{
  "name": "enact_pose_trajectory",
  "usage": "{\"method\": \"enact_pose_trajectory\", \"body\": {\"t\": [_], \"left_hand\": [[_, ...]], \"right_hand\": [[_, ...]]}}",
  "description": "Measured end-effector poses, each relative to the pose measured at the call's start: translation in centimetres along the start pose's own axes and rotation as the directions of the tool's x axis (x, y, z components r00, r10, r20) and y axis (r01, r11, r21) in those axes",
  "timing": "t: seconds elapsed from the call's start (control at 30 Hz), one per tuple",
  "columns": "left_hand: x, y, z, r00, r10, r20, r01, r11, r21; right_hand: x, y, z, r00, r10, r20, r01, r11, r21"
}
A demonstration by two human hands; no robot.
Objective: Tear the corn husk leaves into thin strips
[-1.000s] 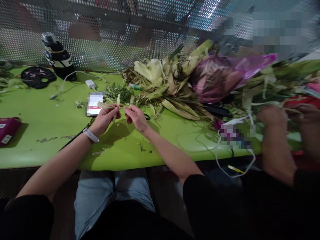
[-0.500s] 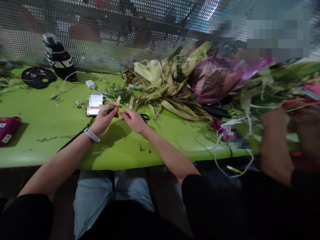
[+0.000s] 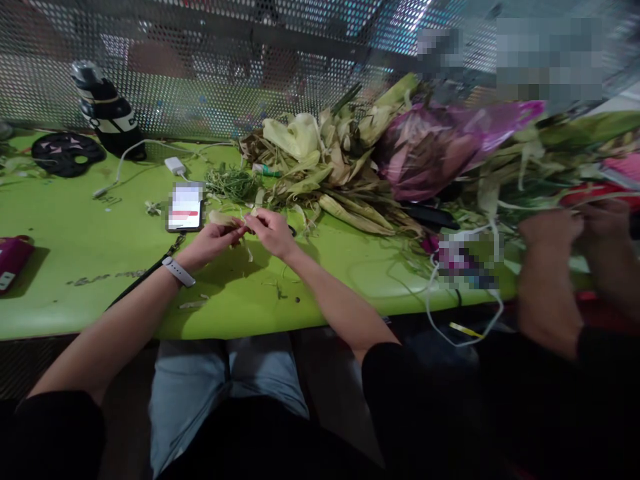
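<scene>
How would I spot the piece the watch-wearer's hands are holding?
Find the bright green table, then the heap of pale corn husks at its back. Before it, left hand and right hand pinch one pale yellowish husk strip, apart from the heap.

Dimmish, even light from above; soft shadows under the arms on the green table [image 3: 75, 293]. Edges bow and smear; the far right looks perhaps motion-blurred.

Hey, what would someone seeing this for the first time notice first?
The lime-green table stretches across the middle, with a big heap of pale husks and leaves along its far edge and a purple plastic bag on the heap's right. At centre, the left hand and right hand pinch a pale leaf strip together, beside a phone.
</scene>
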State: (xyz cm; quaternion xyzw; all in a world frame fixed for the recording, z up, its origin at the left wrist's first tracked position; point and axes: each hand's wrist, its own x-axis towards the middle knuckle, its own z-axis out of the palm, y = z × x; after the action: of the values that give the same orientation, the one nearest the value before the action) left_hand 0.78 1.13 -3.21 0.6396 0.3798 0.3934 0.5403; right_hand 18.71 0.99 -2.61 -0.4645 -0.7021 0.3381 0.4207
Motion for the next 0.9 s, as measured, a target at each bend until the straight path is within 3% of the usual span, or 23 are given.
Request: {"method": "enact_pose_trajectory", "body": {"t": [0.13, 0.27, 0.4, 0.47, 0.67, 0.8, 0.9], "left_hand": [[0.2, -0.4, -0.3, 0.998, 0.032, -0.049, -0.035, 0.998, -0.055], [0.0, -0.4, -0.3, 0.998, -0.038, 0.049, 0.039, 0.999, -0.025], [-0.3, -0.3, 0.2, 0.993, -0.068, 0.098, 0.069, 0.998, -0.006], [-0.3, -0.3, 0.3, 0.996, -0.056, 0.073, 0.058, 0.998, -0.021], [-0.2, -0.9, 0.0, 0.987, -0.061, 0.152, 0.053, 0.997, 0.051], [-0.1, -1.1, 0.0, 0.991, -0.021, 0.135, 0.014, 0.998, 0.054], [-0.2, -0.5, 0.0, 0.984, -0.035, 0.174, 0.018, 0.995, 0.1]], "right_hand": [[-0.3, 0.1, 0.4, 0.997, -0.01, -0.074, 0.005, 0.998, -0.068], [-0.4, -0.4, -0.3, 0.989, -0.102, -0.109, 0.09, 0.99, -0.109], [-0.1, -0.8, -0.6, 0.972, -0.233, 0.04, 0.234, 0.972, -0.033], [0.2, -0.7, -0.4, 0.973, -0.205, 0.103, 0.2, 0.978, 0.054], [0.2, -0.8, -0.4, 0.994, -0.048, 0.094, 0.01, 0.93, 0.367], [-0.1, -1.2, -0.5, 0.967, -0.115, 0.225, 0.058, 0.968, 0.246], [0.2, -0.7, 0.1, 0.989, -0.109, 0.098, 0.084, 0.969, 0.23]]}}
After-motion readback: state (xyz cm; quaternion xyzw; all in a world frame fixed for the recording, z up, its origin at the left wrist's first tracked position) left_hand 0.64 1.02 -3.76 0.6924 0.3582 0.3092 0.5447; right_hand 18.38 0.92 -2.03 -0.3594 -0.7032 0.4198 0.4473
